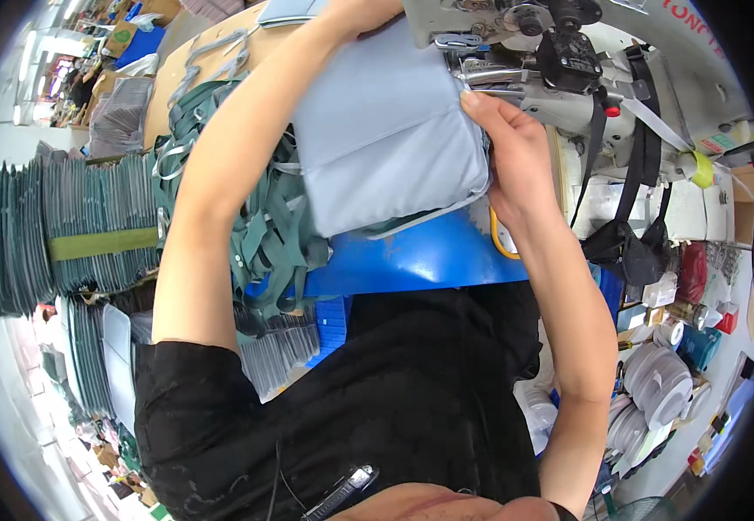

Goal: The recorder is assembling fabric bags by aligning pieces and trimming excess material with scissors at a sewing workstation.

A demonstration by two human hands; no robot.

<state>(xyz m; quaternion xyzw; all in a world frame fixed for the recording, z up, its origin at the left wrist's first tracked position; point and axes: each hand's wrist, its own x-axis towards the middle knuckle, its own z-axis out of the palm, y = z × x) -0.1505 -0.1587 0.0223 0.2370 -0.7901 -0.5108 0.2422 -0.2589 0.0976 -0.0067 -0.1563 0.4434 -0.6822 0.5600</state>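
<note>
A light grey-blue padded fabric panel (381,130) lies at the sewing machine, with a crease across it and a rounded near right corner. Its right edge meets the metal parts by the machine's needle area (481,74). My right hand (516,143) is closed on that edge, thumb on top and the other fingers curled. My left hand (364,13) reaches to the panel's far side; its fingers are out of sight at the top of the picture.
Green straps (277,221) lie in a tangle left of the panel. Stacked green and grey panels (103,234) stand farther left. A blue surface (411,256) and a yellow loop (500,234) are near me. Black straps (642,165) hang at the machine's right.
</note>
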